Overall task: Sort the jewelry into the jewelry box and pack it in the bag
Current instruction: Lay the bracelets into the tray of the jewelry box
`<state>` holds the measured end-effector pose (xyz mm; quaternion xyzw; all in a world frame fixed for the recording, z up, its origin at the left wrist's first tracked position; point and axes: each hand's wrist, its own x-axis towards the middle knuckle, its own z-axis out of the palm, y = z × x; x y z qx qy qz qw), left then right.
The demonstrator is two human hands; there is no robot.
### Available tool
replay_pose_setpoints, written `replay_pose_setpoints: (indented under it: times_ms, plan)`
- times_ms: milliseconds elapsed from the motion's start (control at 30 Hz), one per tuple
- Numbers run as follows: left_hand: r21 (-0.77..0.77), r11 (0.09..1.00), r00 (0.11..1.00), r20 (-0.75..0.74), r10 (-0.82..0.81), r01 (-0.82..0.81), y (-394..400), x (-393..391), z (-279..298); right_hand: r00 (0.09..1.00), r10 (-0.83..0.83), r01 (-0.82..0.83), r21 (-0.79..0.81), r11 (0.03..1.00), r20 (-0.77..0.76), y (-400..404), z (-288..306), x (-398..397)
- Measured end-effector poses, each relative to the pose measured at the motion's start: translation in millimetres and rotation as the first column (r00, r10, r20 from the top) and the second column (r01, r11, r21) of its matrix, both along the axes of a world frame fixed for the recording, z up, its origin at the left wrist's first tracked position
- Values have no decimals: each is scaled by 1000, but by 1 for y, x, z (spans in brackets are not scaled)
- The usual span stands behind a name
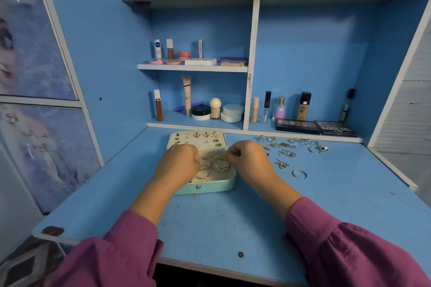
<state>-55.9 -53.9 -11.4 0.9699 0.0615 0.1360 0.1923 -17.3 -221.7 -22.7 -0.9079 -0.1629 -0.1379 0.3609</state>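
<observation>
Both hands hover over the open jewelry box [211, 187] on the blue desk [221, 223]. The left hand [178, 162] is curled up — what it holds is hidden. The right hand [247, 156] pinches a thin hoop [219, 157] — more rings [299, 173] lie beside the box.

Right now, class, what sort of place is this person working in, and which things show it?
Probably a home dressing or vanity desk: blue shelves hold cosmetics such as a foundation bottle and eyeshadow palettes, and an open jewelry box sits on the desktop.
</observation>
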Motion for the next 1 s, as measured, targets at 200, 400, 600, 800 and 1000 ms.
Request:
replay_pose_setpoints:
  times_ms: [200,400,600,800,1000]
  plan:
    - [-90,996,999,49,8,-4,1,-2,1,1000,18,-19,-121,992,-10,3,-2,0]
    - [-111,994,998,55,13,-6,1,-3,1,998,-16,8,-138,990,-53,1,-4,3]
    - [-108,994,998,55,20,-14,0,-1,0,996,-2,-5,-76,997,-89,-1,-2,0]
    - [-147,989,997,75,13,-2,-11,1,5,992,-14,30,129,991,-121,-20,6,4]
    - [-294,942,982,137,-127,163,-67,11,20,974,-169,206,275,939,-152,-74,14,27]
